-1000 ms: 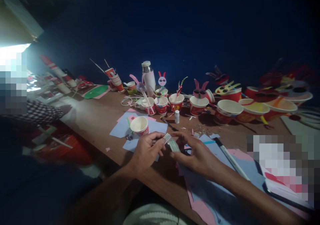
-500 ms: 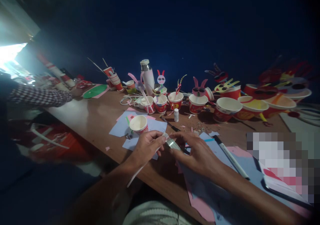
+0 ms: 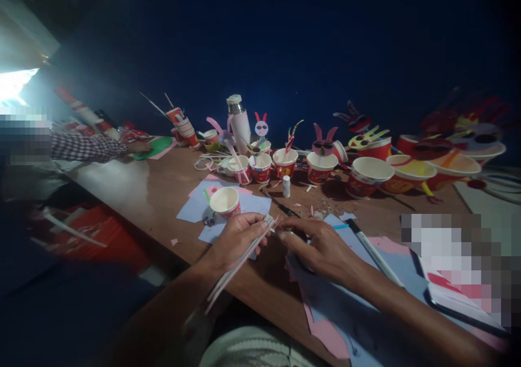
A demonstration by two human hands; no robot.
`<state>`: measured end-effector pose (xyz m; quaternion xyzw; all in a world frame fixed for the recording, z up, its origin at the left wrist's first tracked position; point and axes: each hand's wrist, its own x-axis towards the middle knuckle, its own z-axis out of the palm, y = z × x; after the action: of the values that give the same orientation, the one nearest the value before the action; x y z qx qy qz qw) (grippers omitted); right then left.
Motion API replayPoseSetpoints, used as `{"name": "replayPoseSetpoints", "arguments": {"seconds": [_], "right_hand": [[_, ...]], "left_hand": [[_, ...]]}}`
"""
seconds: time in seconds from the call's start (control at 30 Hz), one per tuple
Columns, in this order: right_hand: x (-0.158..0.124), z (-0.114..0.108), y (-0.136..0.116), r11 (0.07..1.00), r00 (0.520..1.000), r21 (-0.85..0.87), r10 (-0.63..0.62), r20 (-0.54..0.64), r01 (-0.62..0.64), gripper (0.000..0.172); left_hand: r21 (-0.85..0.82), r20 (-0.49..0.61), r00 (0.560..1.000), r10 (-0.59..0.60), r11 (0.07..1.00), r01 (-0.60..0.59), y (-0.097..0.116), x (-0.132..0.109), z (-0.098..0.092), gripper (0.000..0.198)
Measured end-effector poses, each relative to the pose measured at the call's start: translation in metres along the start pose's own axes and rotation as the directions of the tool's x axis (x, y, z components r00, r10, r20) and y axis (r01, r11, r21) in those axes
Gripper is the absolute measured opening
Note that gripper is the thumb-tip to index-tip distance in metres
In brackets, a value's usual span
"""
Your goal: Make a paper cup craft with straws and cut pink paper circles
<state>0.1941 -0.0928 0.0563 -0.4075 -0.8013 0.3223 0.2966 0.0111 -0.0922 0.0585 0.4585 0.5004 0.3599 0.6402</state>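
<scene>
Long thin pale paper strips (image 3: 240,261) are pinched between the thumb and fingers of my left hand (image 3: 240,239), trailing down past the wrist. Close beside its fingertips, my right hand (image 3: 317,242) curls around what look like scissors (image 3: 285,233); only a little of the metal shows, and the rest is hidden by my fingers. Just beyond my left hand stands a white-rimmed red paper cup (image 3: 224,200) on blue paper sheets (image 3: 189,207). A black-and-white marker (image 3: 376,255) lies to the right of my right hand.
Paper cups with rabbit-like paper figures (image 3: 323,149) line the back, near a flask (image 3: 239,122) and a small white bottle (image 3: 286,187). Blue and pink sheets (image 3: 325,331) lie front right. At left, another person's checked sleeve (image 3: 89,145) reaches toward a green paper oval (image 3: 157,149).
The broad metal part seen between my hands is now mostly hidden by my right hand. More strip shows along my left wrist. The other person's hand has moved onto the green oval.
</scene>
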Motion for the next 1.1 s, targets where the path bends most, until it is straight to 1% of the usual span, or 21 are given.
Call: {"name": "replayPoseSetpoints", "arguments": {"seconds": [0.07, 0.13, 0.27, 0.4, 0.5, 0.73, 0.9, 1.0, 1.1], "right_hand": [[0.001, 0.001, 0.002, 0.998, 0.999, 0.054, 0.027, 0.028, -0.028, 0.028], [0.002, 0.002, 0.004, 0.997, 0.998, 0.067, 0.047, 0.041, -0.050, 0.029], [0.003, 0.005, 0.008, 0.993, 0.995, 0.075, 0.092, 0.025, -0.094, 0.020], [0.003, 0.006, 0.009, 0.989, 0.992, 0.078, 0.127, 0.011, -0.128, 0.017], [0.003, 0.006, 0.008, 0.989, 0.993, 0.085, 0.120, 0.012, -0.120, 0.018], [0.004, 0.009, 0.009, 0.993, 0.996, 0.104, 0.057, -0.064, -0.051, 0.017], [0.004, 0.011, 0.009, 0.995, 0.996, 0.094, 0.037, -0.082, -0.029, 0.016], [0.004, 0.012, 0.010, 0.997, 0.993, 0.073, 0.046, -0.113, -0.037, 0.014], [0.003, 0.013, 0.010, 0.997, 0.990, 0.064, 0.058, -0.127, -0.050, 0.013]], "left_hand": [[0.004, 0.011, 1.000, -0.007, 1.000, 0.007, -0.001, -0.001, -0.001, 0.025], [0.008, 0.029, 0.999, -0.017, 1.000, 0.017, -0.002, -0.001, -0.001, 0.024], [0.047, 0.049, 0.999, -0.012, 0.999, 0.010, -0.003, -0.002, -0.002, 0.022], [0.096, 0.063, 0.998, -0.007, 0.995, 0.001, -0.001, -0.004, -0.001, 0.022], [0.079, 0.073, 0.997, 0.001, 0.997, -0.007, 0.001, -0.005, 0.000, 0.024], [-0.023, 0.136, 0.990, 0.037, 0.999, -0.034, 0.001, -0.005, 0.000, 0.026], [-0.024, 0.138, 0.990, 0.015, 1.000, -0.012, 0.000, -0.005, 0.001, 0.025], [-0.024, 0.140, 0.990, 0.009, 1.000, -0.006, -0.002, -0.005, 0.001, 0.022], [-0.026, 0.120, 0.993, 0.005, 1.000, -0.002, -0.004, -0.004, 0.002, 0.021]]}}
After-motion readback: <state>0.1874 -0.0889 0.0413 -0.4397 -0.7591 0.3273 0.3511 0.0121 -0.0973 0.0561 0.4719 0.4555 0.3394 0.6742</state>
